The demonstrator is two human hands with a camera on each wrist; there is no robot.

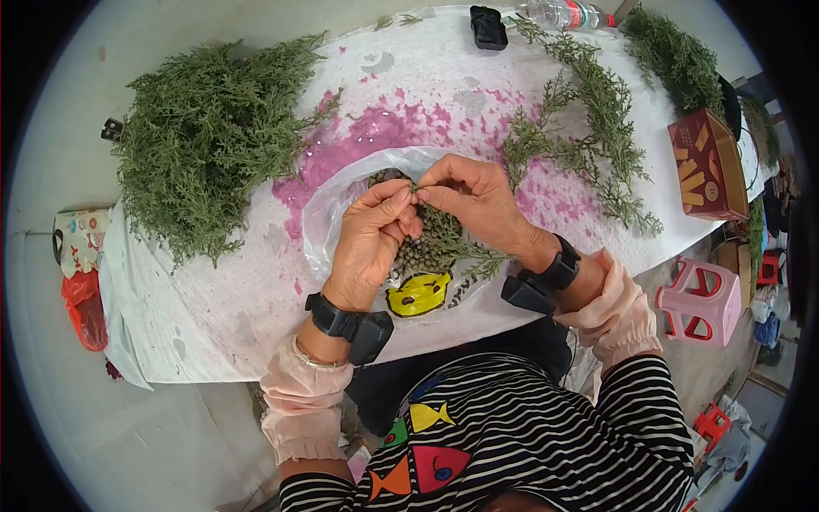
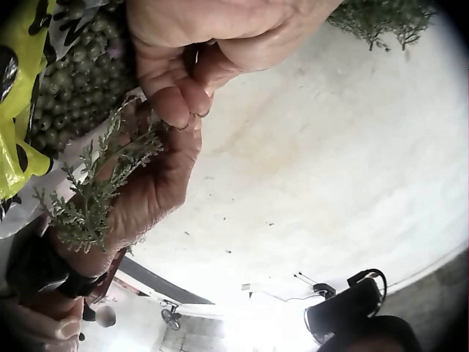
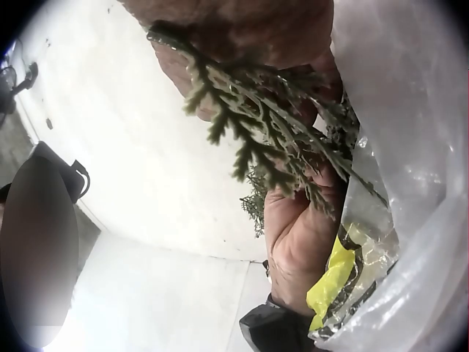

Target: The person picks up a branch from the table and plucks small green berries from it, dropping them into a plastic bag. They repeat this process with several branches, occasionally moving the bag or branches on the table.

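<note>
Over a clear plastic bag [image 1: 320, 213] of small round green berries [image 1: 418, 256], both hands meet fingertip to fingertip. My right hand [image 1: 478, 200] pinches a green, scale-leaved conifer sprig [image 1: 473, 252], whose leafy end hangs below the palm toward the body. Thumb and forefinger of my left hand [image 1: 371, 235] pinch at the same spot, its other fingers curled in. The pinched bit of sprig is hidden by the fingertips. In the left wrist view the sprig [image 2: 95, 194] crosses in front of the right palm, and the berries [image 2: 80, 88] lie beside it.
A large heap of conifer branches [image 1: 213, 145] lies on the left of the white, pink-stained cloth [image 1: 205, 324]. More branches [image 1: 606, 119] spread on the right. Around the edges are a black tray [image 1: 488, 28], a plastic bottle [image 1: 567, 13], a red box [image 1: 706, 166] and a pink stool [image 1: 699, 300].
</note>
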